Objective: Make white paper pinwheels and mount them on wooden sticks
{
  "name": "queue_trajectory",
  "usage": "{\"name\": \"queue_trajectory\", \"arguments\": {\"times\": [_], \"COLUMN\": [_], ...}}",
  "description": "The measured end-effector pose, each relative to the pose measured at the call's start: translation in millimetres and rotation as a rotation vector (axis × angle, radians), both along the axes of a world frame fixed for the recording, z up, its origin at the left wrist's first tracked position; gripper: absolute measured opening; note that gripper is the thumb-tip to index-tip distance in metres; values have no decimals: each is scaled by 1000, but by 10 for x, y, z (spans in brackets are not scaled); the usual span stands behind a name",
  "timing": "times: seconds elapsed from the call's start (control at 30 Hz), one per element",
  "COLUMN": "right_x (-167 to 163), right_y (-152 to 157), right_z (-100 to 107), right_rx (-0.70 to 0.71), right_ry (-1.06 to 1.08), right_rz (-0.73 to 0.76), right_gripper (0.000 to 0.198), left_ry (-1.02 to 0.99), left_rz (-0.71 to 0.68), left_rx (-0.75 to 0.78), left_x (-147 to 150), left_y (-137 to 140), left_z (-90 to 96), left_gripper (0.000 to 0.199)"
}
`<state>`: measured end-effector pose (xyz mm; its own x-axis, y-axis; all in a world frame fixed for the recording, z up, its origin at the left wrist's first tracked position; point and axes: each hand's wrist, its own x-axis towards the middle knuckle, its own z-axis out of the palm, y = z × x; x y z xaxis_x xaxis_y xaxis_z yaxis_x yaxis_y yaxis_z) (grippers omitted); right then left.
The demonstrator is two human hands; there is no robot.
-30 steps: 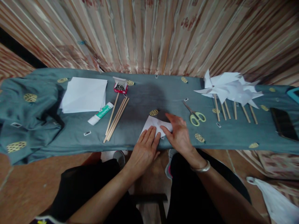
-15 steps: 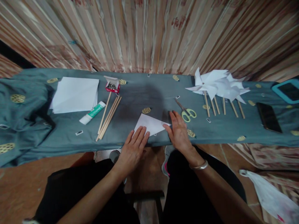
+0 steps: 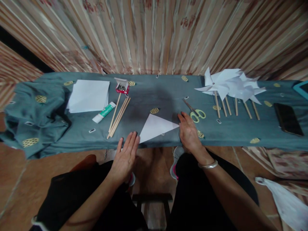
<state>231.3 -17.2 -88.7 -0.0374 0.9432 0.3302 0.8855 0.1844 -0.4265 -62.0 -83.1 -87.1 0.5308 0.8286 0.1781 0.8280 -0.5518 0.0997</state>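
Observation:
A white sheet of paper folded into a triangle [image 3: 156,127] lies on the cloth near the front edge, one point facing right. My left hand [image 3: 126,157] is open beside its lower left corner, fingers stretched out and thumb apart. At the paper's right tip rests my right hand [image 3: 189,133], with its fingers extended forward and slightly bent; its thumb is hidden. Green-handled scissors [image 3: 195,113] lie just beyond my right hand, blades pointing away. Several wooden sticks [image 3: 119,118] lie beyond my left hand.
A stack of white paper [image 3: 89,96], a glue tube [image 3: 104,112] and an open red box of small metal pieces [image 3: 122,87] are at left. Several paper pinwheels [image 3: 231,85] on sticks, a black phone [image 3: 288,118] and a blue-edged device [image 3: 302,88] lie at right. A curtain [image 3: 154,38] hangs behind.
My left hand has come off the paper and moved left, its thumb now spread. The right thumb has gone out of sight at the paper's tip. The view has shifted slightly left.

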Motion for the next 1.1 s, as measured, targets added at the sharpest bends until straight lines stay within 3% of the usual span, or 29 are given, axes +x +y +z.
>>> {"name": "queue_trajectory", "arguments": {"times": [0.33,0.43,0.67,0.9,1.1], "right_x": [-59,-133,-122,-65,-137], "right_y": [-7,-17,-39,2,-45], "right_z": [161,201,220,285,290], "right_rx": [26,5,-118,-197,-203], "right_ry": [44,50,168,404,204], "right_rz": [10,13,100,136,199], "right_gripper": [45,42,36,16,38], "left_ry": [-338,-376,-495,-575,-542], "left_rz": [87,41,242,244,296], "left_rx": [1,-56,-218,-224,-223], "left_x": [86,188,134,124,61], "left_y": [177,234,252,280,269], "left_z": [350,330,282,305,425], "left_gripper": [67,57,52,45,39]}}
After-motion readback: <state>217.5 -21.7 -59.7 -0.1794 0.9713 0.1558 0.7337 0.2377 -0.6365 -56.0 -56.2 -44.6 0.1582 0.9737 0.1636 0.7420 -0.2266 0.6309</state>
